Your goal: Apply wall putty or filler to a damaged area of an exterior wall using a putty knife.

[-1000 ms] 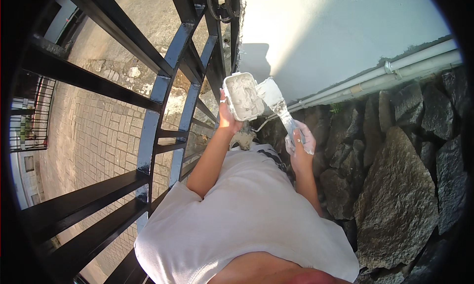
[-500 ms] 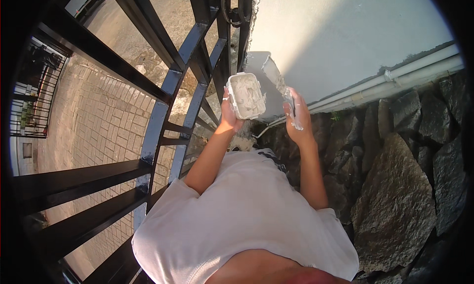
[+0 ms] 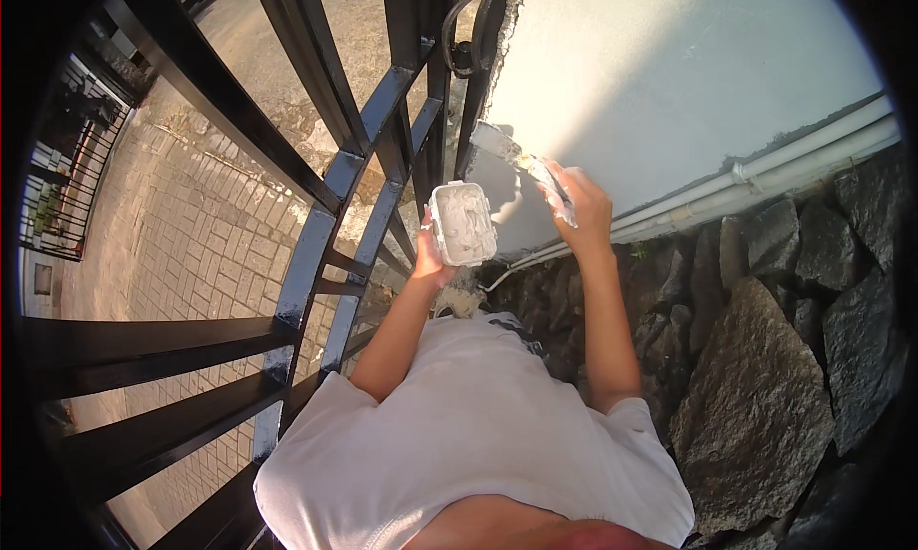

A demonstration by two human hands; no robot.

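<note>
My left hand [image 3: 433, 252] grips a small white plastic container [image 3: 464, 223] from its left side and underneath. Pale grey-white paste coats the inside of the container and lies in it in lumps. In my right hand [image 3: 579, 204] is a putty knife [image 3: 499, 143], its handle and blade smeared with the same paste. The blade points up and left, close to the left edge of the light-coloured wall [image 3: 669, 100]; whether it touches the wall I cannot tell. Dabs of paste stick to the fingers of both hands.
A black metal gate [image 3: 316, 230] stands close on my left, with brick paving [image 3: 210, 234] beyond it. White pipes [image 3: 746, 172] run along the wall's foot. To my right is a rough dark stone wall [image 3: 755, 407]. A black looped bar [image 3: 462, 48] sits near the wall's edge.
The putty knife has swung left and its blade has moved toward the wall's edge. My right hand has turned, its back now showing. The container sits a little lower and further left.
</note>
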